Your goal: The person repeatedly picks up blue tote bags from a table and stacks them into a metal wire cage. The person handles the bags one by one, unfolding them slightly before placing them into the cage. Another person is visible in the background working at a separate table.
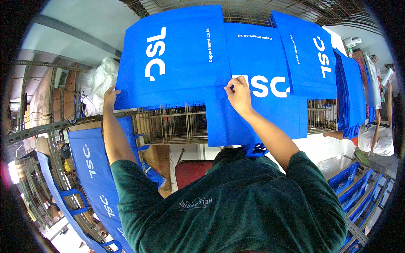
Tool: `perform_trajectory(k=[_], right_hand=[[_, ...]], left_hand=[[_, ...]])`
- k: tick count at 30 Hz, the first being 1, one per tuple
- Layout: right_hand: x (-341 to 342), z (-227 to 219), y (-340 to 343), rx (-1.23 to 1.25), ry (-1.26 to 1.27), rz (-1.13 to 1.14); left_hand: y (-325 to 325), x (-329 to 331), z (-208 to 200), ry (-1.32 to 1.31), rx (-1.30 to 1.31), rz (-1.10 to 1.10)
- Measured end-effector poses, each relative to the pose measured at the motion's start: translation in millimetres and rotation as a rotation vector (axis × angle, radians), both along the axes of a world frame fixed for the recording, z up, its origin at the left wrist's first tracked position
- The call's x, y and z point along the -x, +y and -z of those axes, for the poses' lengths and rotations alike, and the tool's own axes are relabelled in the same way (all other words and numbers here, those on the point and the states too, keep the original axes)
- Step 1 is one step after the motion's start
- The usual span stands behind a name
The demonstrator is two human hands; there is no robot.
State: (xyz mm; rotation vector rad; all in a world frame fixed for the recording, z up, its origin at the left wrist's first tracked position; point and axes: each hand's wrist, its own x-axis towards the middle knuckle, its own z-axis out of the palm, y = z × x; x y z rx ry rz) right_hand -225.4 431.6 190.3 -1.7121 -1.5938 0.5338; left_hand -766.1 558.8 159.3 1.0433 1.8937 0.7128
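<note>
1 flat, matte blue cloth panel, rectangular, over thin-wire rack | left hand: fingers clamped on lower-left corner | right hand: fingers pinched together on lower-right corner

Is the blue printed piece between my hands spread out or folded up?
Spread out: the blue printed piece lies broad, print facing up, left hand and right hand at its near corners.

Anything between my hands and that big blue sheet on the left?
Nothing visible. The left hand is at the left edge of the blue sheet, the right hand near its lower right corner. White plastic bunches beside the left edge, but not between.
</note>
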Motion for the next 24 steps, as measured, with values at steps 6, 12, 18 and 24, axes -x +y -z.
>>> perform_trajectory(k=[6, 12, 18, 24], right_hand=[[2.1, 0.2, -2.4, -0.048, -0.009, -0.047], [-1.7, 4.9, -2.1, -0.091, -0.028, -0.023], [-3.2, -18.2, 0.0, -0.108, -0.021, -0.03], [-77.8, -80.8, 18.9, -0.276, -0.167, 0.068]], left_hand=[[-10.1, 13.0, 4.2, 0.008, -0.05, 0.0], [-9.8, -25.5, -20.8, 0.102, -0.032, -0.011], [-29.7, 15.9, 11.7, 0.345, -0.091, -0.119], [-70.8, -60.1, -23.6, 0.534, -0.526, -0.269]])
